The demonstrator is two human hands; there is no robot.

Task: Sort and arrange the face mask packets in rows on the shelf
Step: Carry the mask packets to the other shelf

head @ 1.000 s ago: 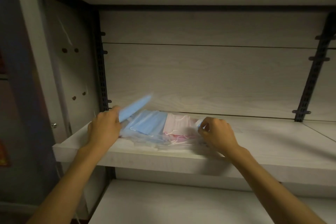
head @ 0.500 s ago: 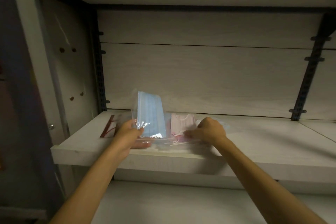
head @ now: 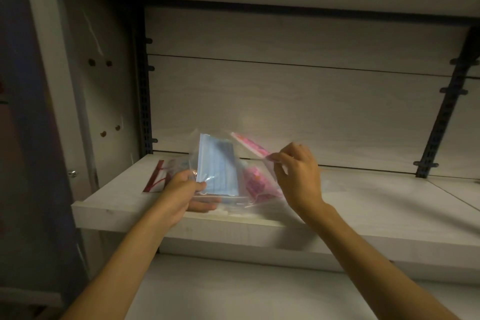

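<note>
My left hand (head: pixel 181 189) grips a clear packet with a blue mask (head: pixel 217 166) inside, thumb on the front of the plastic and fingers curled beneath it, holding it nearly upright above the front of the shelf (head: pixel 363 205). My right hand (head: pixel 296 176) pinches the corner of a second clear packet, this one with a pink mask (head: pixel 249 147), between thumb and fingertips, lifting it so it tilts up and away to the left, its upper end near the top of the blue packet. Between my two hands another pink mask packet (head: pixel 255 184) lies on the shelf board with loose clear plastic and thin ear loops spread around it; I cannot tell how many packets are in that heap. Further left, just behind my left hand, a packet with a dark red strip (head: pixel 157 176) lies flat on the shelf near the left wall. A black slotted upright (head: pixel 446 109) runs up the back panel on the right
</note>
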